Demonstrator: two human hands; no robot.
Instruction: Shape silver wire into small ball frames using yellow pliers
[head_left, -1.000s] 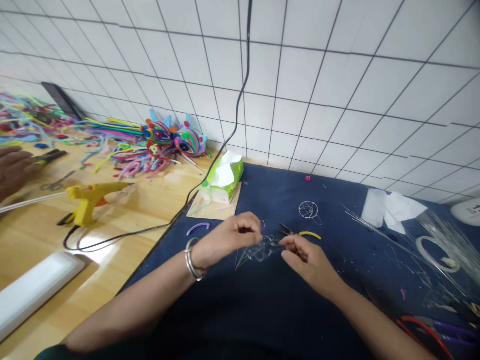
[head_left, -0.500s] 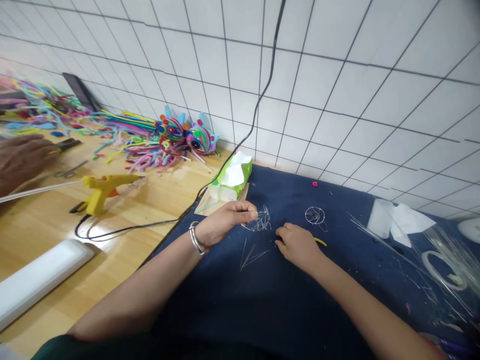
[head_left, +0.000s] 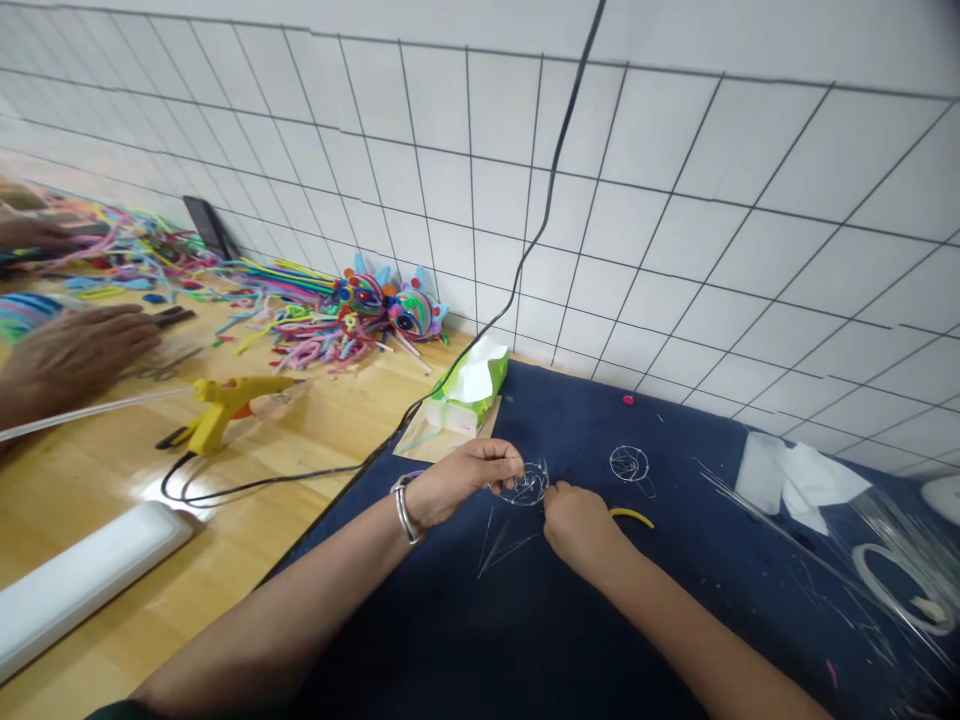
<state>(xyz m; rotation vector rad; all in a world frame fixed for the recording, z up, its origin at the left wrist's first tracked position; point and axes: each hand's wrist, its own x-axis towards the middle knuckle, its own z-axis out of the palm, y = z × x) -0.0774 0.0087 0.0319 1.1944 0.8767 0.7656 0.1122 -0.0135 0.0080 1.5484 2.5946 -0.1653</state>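
Silvery wire, bent inside a ring held above the dark blue cloth, looks well shaped to me, perhaps unfinished. At three o'clock from it lies another filled ring; towards seven, loose wires seem unused. The left hand pinches its ten o'clock edge, fingertips closed; the right hand curls at three o'clock, fingertips hidden, so I can't tell its grip.
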